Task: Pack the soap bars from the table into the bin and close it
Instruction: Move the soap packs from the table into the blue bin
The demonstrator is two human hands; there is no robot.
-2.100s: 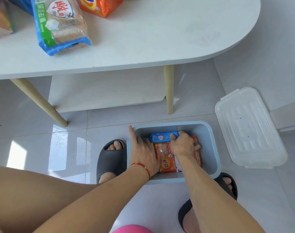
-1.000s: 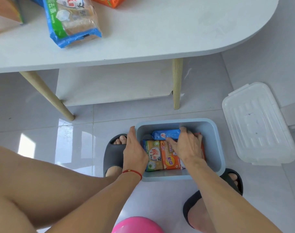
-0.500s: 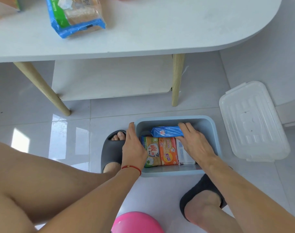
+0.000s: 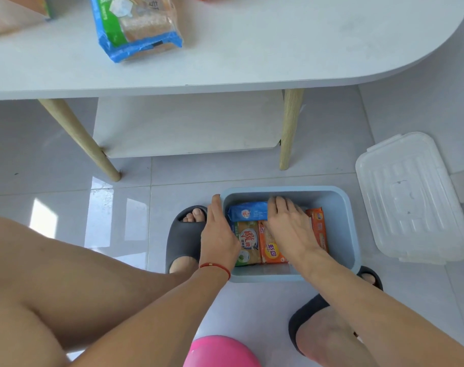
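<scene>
Inside bin (image 4: 339,234), Chinese-lettered soap bars (image 4: 248,242)

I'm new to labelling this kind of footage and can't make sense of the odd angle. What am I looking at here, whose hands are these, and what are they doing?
The picture comes from a camera worn on a person's head, looking down at their own arms, so there is no machine. The person sits over a blue bin on the tiled floor. The left hand rests on the bin's left rim. The right hand lies flat on the packed soap bars: a blue bar across the far end, a green and yellow bar and orange bars beside it. Neither hand lifts anything. The clear lid lies on the floor to the right, so the bin is not closed. On the white table above, a blue and green soap pack waits.
</scene>
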